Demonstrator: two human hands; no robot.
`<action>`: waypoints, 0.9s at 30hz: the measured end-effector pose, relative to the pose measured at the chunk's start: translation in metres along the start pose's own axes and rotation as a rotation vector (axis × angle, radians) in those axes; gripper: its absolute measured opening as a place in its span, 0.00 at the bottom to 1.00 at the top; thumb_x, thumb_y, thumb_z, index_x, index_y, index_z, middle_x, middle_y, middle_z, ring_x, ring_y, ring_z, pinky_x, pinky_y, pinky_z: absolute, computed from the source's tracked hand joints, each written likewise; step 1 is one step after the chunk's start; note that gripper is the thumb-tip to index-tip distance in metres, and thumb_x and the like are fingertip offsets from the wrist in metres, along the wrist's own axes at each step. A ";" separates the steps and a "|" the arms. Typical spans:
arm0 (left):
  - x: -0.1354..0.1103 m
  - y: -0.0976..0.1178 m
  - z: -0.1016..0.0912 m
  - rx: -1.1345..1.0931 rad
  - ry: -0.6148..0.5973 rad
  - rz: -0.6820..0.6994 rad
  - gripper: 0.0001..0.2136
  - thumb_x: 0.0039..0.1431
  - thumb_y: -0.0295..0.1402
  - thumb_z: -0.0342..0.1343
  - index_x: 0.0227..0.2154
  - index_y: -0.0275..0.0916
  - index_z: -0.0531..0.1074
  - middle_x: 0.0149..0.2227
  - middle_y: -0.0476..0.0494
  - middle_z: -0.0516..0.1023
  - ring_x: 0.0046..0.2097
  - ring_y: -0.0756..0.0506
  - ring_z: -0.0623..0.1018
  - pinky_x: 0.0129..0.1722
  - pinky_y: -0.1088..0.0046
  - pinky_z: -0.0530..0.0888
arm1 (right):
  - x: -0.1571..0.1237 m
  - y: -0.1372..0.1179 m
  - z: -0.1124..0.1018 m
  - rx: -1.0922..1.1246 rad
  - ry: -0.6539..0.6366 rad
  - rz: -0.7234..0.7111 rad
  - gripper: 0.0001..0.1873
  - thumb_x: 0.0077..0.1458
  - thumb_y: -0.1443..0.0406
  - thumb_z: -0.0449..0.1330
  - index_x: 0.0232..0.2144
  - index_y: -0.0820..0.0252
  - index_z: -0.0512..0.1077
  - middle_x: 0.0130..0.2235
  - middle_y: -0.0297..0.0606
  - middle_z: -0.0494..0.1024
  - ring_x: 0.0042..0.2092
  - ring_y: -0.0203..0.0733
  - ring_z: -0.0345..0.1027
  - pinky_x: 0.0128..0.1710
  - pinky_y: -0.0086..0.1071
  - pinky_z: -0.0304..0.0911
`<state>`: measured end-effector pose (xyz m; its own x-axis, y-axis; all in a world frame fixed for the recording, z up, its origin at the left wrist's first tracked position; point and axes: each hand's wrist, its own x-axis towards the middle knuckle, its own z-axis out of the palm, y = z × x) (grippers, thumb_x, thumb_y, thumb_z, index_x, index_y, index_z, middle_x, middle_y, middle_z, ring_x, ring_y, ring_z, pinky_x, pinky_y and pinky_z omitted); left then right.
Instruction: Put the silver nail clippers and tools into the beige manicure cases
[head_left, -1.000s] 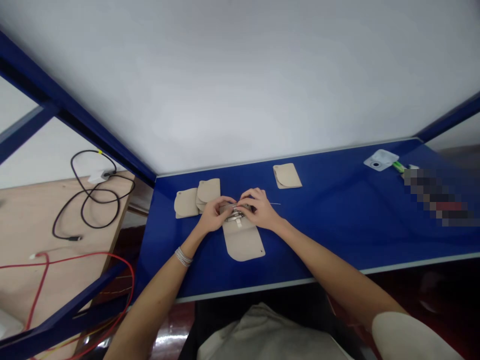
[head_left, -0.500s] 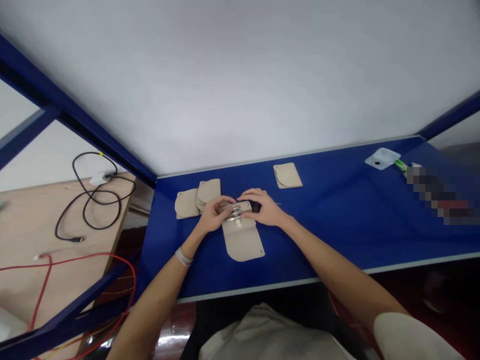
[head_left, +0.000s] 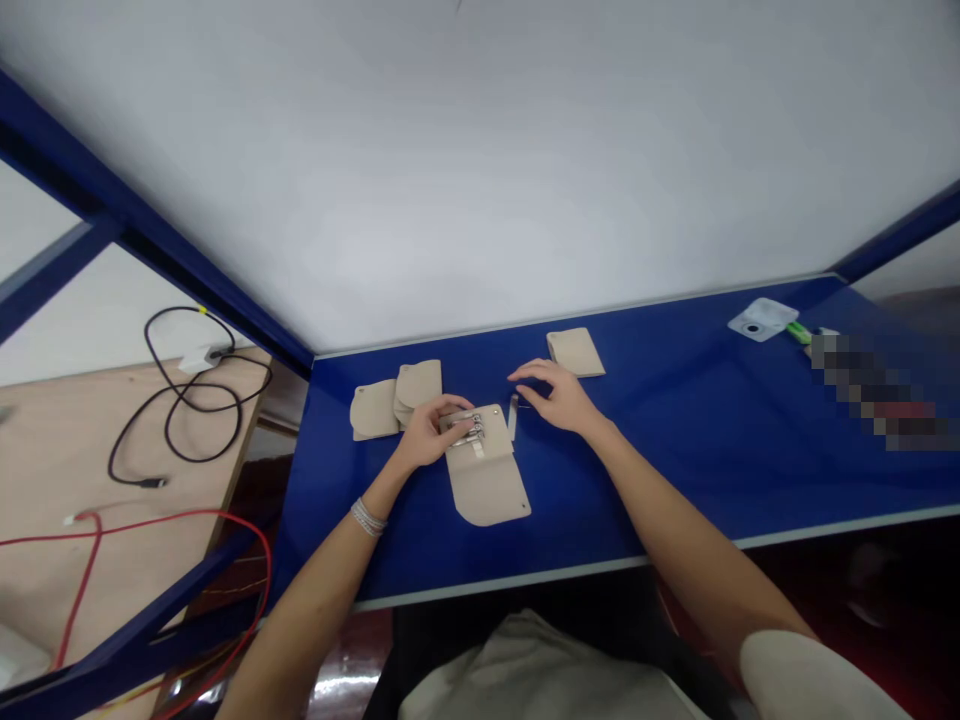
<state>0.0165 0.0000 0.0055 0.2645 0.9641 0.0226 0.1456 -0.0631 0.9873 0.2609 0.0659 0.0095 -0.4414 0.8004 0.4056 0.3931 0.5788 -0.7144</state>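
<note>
L hand (head_left: pixel 427 435) grips metal clips (head_left: pixel 469 428) on open beige pouch (head_left: pixel 487 485); R hand (head_left: pixel 551 393) open, empty, just right of it; other beige pouches (head_left: pixel 418 385) beyond.

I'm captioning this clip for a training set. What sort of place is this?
Probably a workshop or assembly room: a blue-topped work table in a blue metal frame, beige pouches laid out on it, and a plywood bench with a loose black cable and red wire.

Cream short sleeve (head_left: pixel 814 678), 1 multi-strand silver bracelet (head_left: pixel 367 517) on left wrist (head_left: pixel 384 488)
</note>
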 end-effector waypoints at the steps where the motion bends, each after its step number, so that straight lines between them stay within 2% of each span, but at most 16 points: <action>1: 0.000 0.000 0.000 0.005 -0.001 0.002 0.16 0.53 0.38 0.61 0.41 0.33 0.72 0.36 0.39 0.78 0.35 0.47 0.77 0.33 0.75 0.72 | 0.000 0.003 -0.002 -0.016 -0.043 0.003 0.09 0.55 0.66 0.59 0.38 0.56 0.76 0.41 0.40 0.78 0.43 0.45 0.70 0.47 0.44 0.62; 5: 0.000 0.002 0.000 0.008 -0.004 0.009 0.16 0.54 0.38 0.61 0.41 0.34 0.72 0.36 0.40 0.78 0.33 0.49 0.76 0.30 0.76 0.72 | -0.002 0.007 -0.003 -0.073 -0.186 0.013 0.10 0.51 0.65 0.63 0.39 0.55 0.77 0.41 0.40 0.79 0.42 0.45 0.70 0.47 0.46 0.62; 12: 0.000 0.001 -0.001 -0.012 -0.017 -0.006 0.16 0.54 0.39 0.61 0.42 0.33 0.72 0.32 0.41 0.77 0.32 0.49 0.76 0.29 0.77 0.71 | -0.003 0.008 -0.002 -0.049 -0.226 0.077 0.11 0.50 0.67 0.63 0.39 0.56 0.77 0.41 0.37 0.79 0.38 0.42 0.68 0.42 0.41 0.64; 22: 0.000 0.002 0.000 0.008 -0.013 0.002 0.16 0.54 0.39 0.60 0.41 0.33 0.72 0.33 0.41 0.78 0.33 0.48 0.76 0.30 0.76 0.71 | -0.003 0.007 0.009 -0.113 -0.178 0.101 0.08 0.51 0.68 0.63 0.36 0.56 0.77 0.35 0.38 0.78 0.38 0.43 0.66 0.43 0.42 0.60; 27: 0.000 0.001 -0.001 0.004 -0.016 -0.007 0.15 0.54 0.38 0.60 0.42 0.34 0.72 0.33 0.42 0.78 0.31 0.49 0.76 0.28 0.78 0.70 | -0.002 0.008 0.005 -0.080 -0.156 0.075 0.08 0.52 0.67 0.62 0.37 0.56 0.77 0.39 0.39 0.78 0.38 0.43 0.67 0.43 0.42 0.61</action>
<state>0.0159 0.0002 0.0062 0.2787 0.9603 0.0130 0.1512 -0.0573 0.9868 0.2608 0.0679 -0.0003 -0.5260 0.8114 0.2550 0.4899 0.5341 -0.6890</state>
